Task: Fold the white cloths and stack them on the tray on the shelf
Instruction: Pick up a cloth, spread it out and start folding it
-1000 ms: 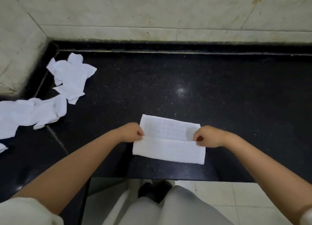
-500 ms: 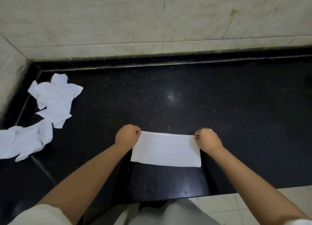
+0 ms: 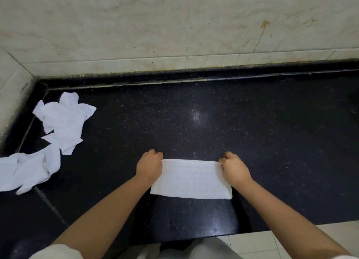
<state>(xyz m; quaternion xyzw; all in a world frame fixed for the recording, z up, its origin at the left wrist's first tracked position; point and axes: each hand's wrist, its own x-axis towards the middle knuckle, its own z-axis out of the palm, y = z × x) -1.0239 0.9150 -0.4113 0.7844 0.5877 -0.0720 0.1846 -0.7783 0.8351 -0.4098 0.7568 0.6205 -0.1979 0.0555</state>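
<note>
A white cloth (image 3: pixel 191 179), folded in half into a flat rectangle, lies on the black stone counter (image 3: pixel 213 122) near its front edge. My left hand (image 3: pixel 150 165) pinches its far left corner with curled fingers. At the far right corner my right hand (image 3: pixel 234 167) pinches the cloth the same way. Unfolded white cloths lie crumpled at the left: one (image 3: pixel 62 120) near the corner, another (image 3: pixel 29 171) at the frame's left edge. No tray or shelf is in view.
A pale marble wall (image 3: pixel 174 29) rises behind the counter and a side wall closes the left corner. The counter's front edge runs along the bottom, with light floor tiles (image 3: pixel 291 241) beyond it at the lower right.
The near half of the cloth has been folded over to the far edge, so the cloth is now a single flat rectangle. Both hands moved away from me with the fold.
</note>
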